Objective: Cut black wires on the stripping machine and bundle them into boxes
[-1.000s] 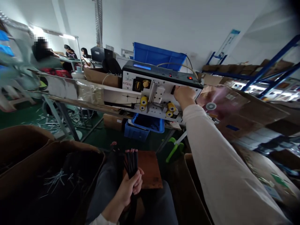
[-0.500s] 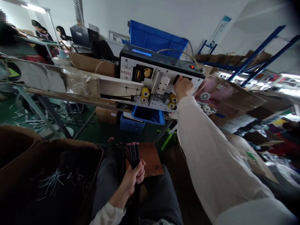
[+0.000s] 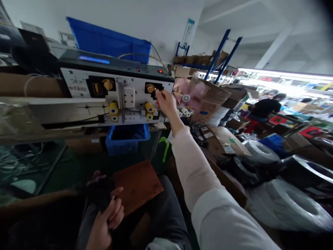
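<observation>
My left hand [image 3: 110, 215] is low in the head view, its fingers curled round a bundle of black cables [image 3: 97, 192]. The cables are dark and smeared by motion, with pinkish ends showing at the top left. My right hand [image 3: 166, 103] reaches forward to the white front of a wire cutting and stripping machine [image 3: 90, 78]. Its fingers are drawn together just right of a yellow knob [image 3: 150, 89] in a black recess; what they pinch, if anything, is hidden. Yellow rollers [image 3: 149, 107] sit below the knob.
A brown-red board [image 3: 139, 187] lies across my lap. Under the bench stands a blue bin [image 3: 122, 142]. Wrapped white coils [image 3: 291, 205] and a flattened cardboard box [image 3: 229, 140] are at the right. Farther back, a person in black [image 3: 266, 109] bends over a table.
The view has swung right, so the machine appears farther left. My right hand has drawn off the knob to its right side. The cable bundle now leans left.
</observation>
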A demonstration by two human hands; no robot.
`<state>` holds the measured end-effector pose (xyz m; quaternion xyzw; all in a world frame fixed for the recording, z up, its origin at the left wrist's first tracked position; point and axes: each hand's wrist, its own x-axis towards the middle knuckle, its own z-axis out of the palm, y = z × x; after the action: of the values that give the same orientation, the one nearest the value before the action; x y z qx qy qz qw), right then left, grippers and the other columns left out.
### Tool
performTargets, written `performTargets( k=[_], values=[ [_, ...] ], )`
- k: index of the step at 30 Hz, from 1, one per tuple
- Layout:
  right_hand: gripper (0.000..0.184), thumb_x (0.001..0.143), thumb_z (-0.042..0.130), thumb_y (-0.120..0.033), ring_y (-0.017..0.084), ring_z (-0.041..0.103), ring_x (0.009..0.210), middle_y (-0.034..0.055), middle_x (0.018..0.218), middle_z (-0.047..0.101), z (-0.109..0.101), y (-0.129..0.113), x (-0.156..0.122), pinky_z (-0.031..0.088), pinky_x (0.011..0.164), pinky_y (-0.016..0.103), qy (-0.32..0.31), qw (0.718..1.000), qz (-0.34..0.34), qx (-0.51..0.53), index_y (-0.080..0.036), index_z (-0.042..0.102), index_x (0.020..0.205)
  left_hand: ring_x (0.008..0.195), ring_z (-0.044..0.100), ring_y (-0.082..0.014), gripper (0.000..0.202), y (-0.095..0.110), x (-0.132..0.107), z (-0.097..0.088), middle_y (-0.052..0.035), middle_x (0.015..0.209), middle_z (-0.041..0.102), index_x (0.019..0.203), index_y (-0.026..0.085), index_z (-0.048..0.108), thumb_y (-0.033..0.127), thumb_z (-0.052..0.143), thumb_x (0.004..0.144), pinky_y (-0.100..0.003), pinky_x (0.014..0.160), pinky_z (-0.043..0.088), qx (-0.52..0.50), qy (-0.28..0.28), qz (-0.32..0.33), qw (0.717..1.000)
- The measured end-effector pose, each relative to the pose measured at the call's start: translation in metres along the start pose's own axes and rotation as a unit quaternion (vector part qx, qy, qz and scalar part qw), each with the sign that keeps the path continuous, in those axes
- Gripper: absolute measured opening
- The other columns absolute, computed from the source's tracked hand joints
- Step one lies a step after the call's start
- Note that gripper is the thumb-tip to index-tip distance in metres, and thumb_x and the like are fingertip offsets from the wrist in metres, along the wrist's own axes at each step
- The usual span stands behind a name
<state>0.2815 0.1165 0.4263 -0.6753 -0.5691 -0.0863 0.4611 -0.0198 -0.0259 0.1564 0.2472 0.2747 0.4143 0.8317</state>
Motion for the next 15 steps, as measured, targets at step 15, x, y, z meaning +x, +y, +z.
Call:
performTargets(
  k=[15],
  values=[
    [0.026,0.083,0.047,-0.027,0.017,0.059,0.074,0.0074,0.086,0.069,-0.068,0.259,-0.014,0.042,0.068,0.027,0.005,0.988,0.053,-0.145,-0.017,0.062,0.102,0.032,0.020,-0.0031,0.036,-0.048,0.057,0.139,0.0074,0.042,0.031,0.075,0.017,0.061,0.053,0.064,0.072,-0.019,0.036,0.021,0.171,-0.033,-0.061,0.983]
  ],
)
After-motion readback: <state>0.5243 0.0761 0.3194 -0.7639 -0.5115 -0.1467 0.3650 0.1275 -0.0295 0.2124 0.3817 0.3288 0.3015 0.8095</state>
